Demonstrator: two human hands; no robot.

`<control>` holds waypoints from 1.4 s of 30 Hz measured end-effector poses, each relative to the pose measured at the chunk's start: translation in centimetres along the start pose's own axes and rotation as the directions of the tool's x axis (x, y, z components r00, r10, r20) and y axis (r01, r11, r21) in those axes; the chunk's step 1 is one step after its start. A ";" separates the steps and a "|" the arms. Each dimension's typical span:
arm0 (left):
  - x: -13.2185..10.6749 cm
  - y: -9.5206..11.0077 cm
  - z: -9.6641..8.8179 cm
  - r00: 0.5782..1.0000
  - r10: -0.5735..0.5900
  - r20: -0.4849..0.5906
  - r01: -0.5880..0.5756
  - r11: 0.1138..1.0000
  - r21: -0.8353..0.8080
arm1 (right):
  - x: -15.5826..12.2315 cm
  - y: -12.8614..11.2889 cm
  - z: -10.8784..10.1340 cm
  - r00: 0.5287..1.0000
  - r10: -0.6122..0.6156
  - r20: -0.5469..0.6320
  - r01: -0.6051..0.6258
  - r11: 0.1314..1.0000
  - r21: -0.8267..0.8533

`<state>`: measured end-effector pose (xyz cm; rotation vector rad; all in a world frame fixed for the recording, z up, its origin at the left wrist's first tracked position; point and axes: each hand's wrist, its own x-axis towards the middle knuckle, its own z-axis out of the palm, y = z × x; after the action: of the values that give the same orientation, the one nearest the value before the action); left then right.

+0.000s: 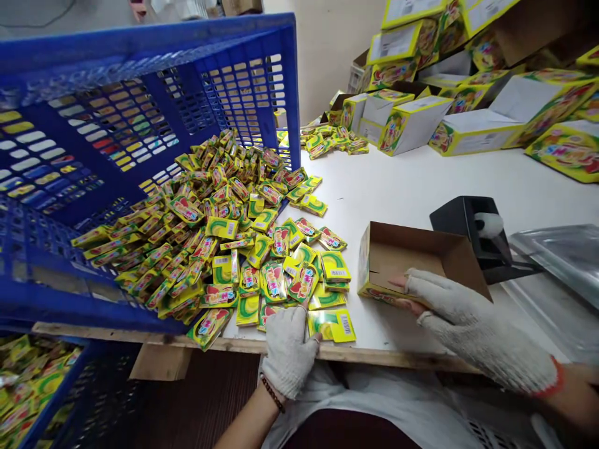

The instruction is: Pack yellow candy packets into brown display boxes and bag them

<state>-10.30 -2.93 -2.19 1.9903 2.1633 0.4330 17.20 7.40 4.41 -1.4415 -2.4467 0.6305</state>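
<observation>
My left hand (291,349), in a white fingerless glove, is at the table's front edge among small yellow-green printed packets (274,280). Its fingers are curled against a tilted packet (303,282) at the near side of the heap; the grip is partly hidden under the glove. My right hand (461,318), gloved likewise, grips the near wall of an open cardboard box (416,249), with fingertips on both sides of that wall. The box's brown inside shows bare cardboard.
A tipped blue plastic crate (292,87) spills packets onto the white table (374,187). A black tape dispenser (468,218) stands behind the box, beside clear plastic trays (561,262). Several printed boxes (416,121) are piled at the back right. Another crate of packets (32,380) sits lower left.
</observation>
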 end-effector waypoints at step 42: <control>7.6 -0.8 -2.9 0.981 -0.147 -0.126 0.128 0.982 -0.141 | 4.4 -7.1 9.4 0.892 -0.426 0.152 0.444 0.890 -0.108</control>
<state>-12.71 4.29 0.82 1.7757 2.2688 0.6903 5.75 5.95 -0.56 -0.8551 -2.8303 0.4652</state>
